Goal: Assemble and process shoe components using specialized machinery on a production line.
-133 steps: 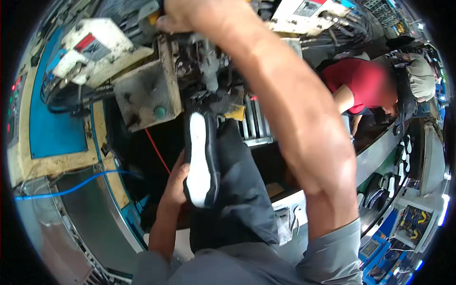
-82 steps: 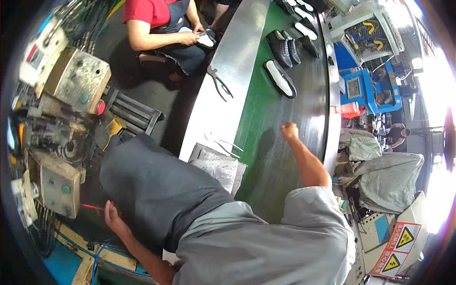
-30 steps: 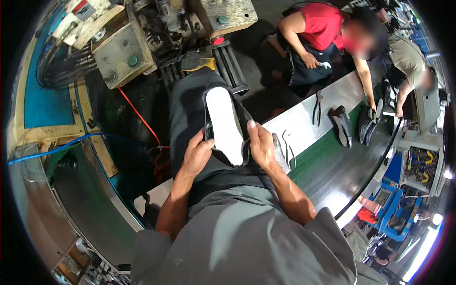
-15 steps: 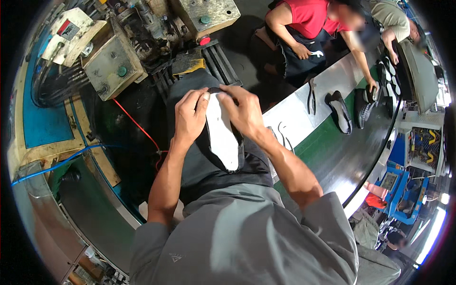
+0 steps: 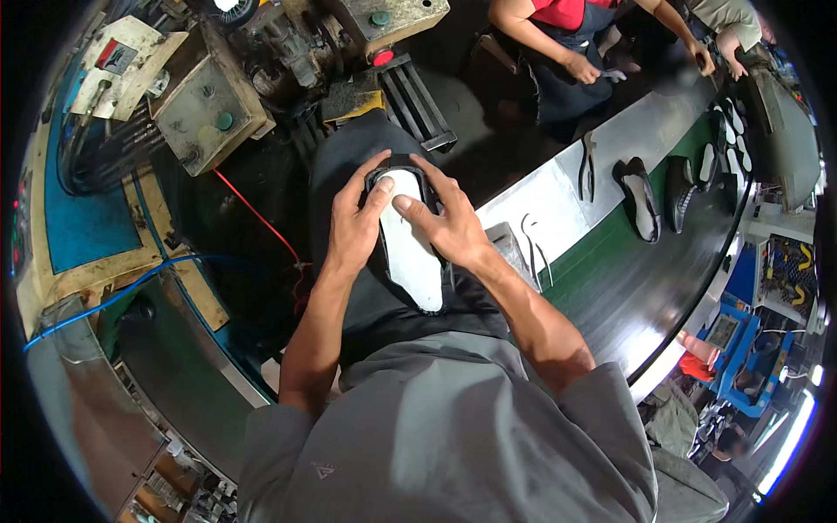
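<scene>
Shoe (image 5: pixel 408 253) partly behind left hand (image 5: pixel 353 231), right hand (image 5: pixel 457 228)

I see left hand (image 5: pixel 353 228) and right hand (image 5: pixel 455 228) gripping black shoe (image 5: pixel 413 272) | thumbs (image 5: pixel 414 212) on white sole (image 5: pixel 406 247) | pliers (image 5: pixel 588 150) on metal ledge (image 5: pixel 545 193)

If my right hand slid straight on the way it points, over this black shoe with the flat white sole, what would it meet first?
Likely your left hand: its thumb lies just ahead on the black shoe, though depth is hard to judge.
</scene>
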Available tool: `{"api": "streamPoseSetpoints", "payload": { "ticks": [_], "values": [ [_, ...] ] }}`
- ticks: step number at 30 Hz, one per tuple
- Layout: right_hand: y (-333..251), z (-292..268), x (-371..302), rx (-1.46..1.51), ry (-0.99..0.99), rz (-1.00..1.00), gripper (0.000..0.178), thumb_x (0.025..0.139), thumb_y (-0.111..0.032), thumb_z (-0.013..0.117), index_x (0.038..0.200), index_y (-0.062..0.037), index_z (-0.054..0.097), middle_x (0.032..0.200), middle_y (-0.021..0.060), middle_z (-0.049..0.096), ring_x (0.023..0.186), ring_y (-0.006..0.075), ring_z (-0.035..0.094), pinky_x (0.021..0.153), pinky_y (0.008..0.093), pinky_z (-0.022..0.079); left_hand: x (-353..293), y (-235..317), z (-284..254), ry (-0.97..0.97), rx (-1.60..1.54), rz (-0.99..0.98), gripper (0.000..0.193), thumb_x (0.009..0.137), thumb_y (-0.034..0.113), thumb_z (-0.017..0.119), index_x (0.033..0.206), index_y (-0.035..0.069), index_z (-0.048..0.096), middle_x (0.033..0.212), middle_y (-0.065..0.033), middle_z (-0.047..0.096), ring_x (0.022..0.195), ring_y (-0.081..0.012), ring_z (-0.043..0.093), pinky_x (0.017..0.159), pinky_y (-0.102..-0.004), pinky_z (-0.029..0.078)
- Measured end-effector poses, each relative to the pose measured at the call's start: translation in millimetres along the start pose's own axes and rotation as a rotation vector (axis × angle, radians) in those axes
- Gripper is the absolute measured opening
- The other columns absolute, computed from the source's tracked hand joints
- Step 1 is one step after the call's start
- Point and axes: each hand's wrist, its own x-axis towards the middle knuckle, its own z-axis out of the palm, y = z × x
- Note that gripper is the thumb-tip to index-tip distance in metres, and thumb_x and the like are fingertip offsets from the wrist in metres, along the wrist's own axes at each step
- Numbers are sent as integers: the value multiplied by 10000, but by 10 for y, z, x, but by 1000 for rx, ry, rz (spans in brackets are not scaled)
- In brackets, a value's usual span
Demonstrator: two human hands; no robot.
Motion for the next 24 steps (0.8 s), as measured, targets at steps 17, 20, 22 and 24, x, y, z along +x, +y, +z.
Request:
{"api": "streamPoseSetpoints", "payload": {
  "ticks": [17, 20, 22, 24],
  "values": [
    [239, -204, -791, -248, -55, -140, 847, 1000, -322, 792, 1680, 0, 403, 1672, 270, 462, 1535, 378, 475, 1247, 511, 427, -661, -423, -16, -222, -362, -437, 684, 1070, 40, 589, 1708, 16, 345, 1605, -169, 550, 1463, -288, 553, 1231, -429, 436],
    [-130, -137, -1093, -890, -254, -282, 1001, 877, -356, 884, 1729, -215, 377, 1808, 231, 183, 1507, 575, 391, 1167, 640, 512, -702, -333, 41, -236, -790, -548, 712, 1038, -39, 556, 1710, 58, 342, 1549, -142, 587, 1420, -297, 589, 1205, -472, 472],
    [90, -159, -1013, -902, -177, -288, 992, 863, -326, 901, 1715, -367, 394, 1817, 245, 108, 1365, 623, 474, 1049, 597, 609, -686, -286, 77, -269, -888, -561, 707, 1044, -22, 576, 1707, 54, 342, 1553, -142, 585, 1423, -301, 586, 1205, -491, 474],
    [186, -227, -981, -834, -233, -228, 987, 861, -299, 902, 1704, -411, 402, 1801, 293, 110, 1280, 561, 556, 958, 555, 652, -513, -243, 6, -226, -643, -691, 681, 1061, 22, 599, 1700, 48, 362, 1572, -158, 567, 1463, -317, 554, 1226, -497, 447]
  ]
}}
